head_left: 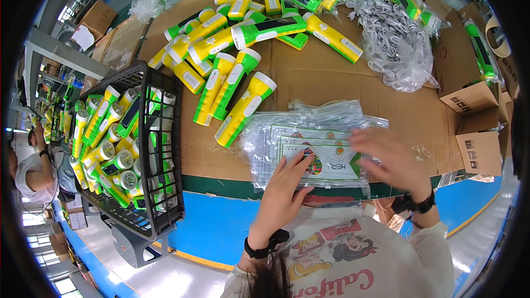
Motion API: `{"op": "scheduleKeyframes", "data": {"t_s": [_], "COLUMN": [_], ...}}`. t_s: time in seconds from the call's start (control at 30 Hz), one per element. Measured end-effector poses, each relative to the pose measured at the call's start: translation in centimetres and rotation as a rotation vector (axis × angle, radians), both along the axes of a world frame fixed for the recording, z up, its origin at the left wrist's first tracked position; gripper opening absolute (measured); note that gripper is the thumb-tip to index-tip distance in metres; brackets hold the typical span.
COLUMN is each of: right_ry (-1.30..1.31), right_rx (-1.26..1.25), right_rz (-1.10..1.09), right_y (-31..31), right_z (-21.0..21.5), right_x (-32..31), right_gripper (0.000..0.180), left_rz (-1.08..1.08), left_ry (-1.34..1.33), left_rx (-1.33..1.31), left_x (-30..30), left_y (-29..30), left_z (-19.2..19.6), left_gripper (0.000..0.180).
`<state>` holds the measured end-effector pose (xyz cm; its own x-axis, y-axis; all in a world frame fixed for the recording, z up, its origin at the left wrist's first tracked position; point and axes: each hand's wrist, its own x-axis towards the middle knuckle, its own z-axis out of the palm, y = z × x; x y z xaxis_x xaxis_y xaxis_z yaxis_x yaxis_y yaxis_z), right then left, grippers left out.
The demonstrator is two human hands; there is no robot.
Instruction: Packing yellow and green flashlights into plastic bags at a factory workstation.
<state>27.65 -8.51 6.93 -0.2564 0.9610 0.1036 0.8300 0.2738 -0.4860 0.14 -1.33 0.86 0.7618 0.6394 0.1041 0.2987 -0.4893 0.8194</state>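
A stack of clear plastic zip bags [326,160] with printed green, white and red inserts lies at the table's front edge, right before me. My left hand [284,190] rests on the stack's left front part, its fingers stretched out and lying flat. Over the right side of the stack is my right hand [389,157], slightly blurred, with fingers extended and apart; no thing shows in it. Just beyond the bags, a yellow and green flashlight [245,109] lies at a slant, beside several others.
A flashlight pile [243,36] covers the far table. Bagged white cables [389,38] lie far right, near an open cardboard box [469,99]. A black crate [149,149] full of flashlights stands left. Another person [36,174] sits at the far left.
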Motion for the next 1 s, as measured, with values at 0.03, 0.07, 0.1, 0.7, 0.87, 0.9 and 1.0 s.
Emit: {"op": "scheduleKeyframes", "data": {"t_s": [0.03, 0.07, 0.1, 0.7, 0.87, 0.9, 1.0], "right_ry": [0.090, 0.091, 0.110, 0.168, 0.840, 0.974, 0.851], "right_rx": [-0.074, -0.077, -0.118, 0.337, 0.503, 0.492, 0.343], "right_rz": [0.009, 0.000, -0.066, -0.526, -0.997, -0.964, -0.764], "right_y": [-1.0, -1.8, -2.5, -1.6, -1.4, -1.3, -1.7], "right_z": [-0.6, -1.1, -1.8, -5.7, -5.7, -5.3, -4.5], "right_x": [-1.9, -3.3, -4.7, -5.0, -2.6, -2.3, -2.5], "right_gripper": [0.042, 0.042, 0.041, 0.013, 0.008, 0.008, 0.006], "left_rz": [-0.002, -0.011, -0.023, 0.328, 0.410, 0.364, 0.284], "left_ry": [-0.010, -0.010, -0.006, -0.028, -0.170, -0.228, -0.285], "left_rx": [-0.039, -0.043, -0.047, 0.454, 0.585, 0.527, 0.512], "left_x": [0.1, 0.5, 0.5, 3.3, 2.5, 2.9, 2.8], "left_y": [0.0, 0.1, 0.2, -2.6, -2.9, -2.5, -2.7], "left_z": [0.1, 0.3, 0.4, 1.1, 1.5, 1.1, 0.9], "left_gripper": [0.063, 0.063, 0.063, 0.048, 0.048, 0.049, 0.048]}}
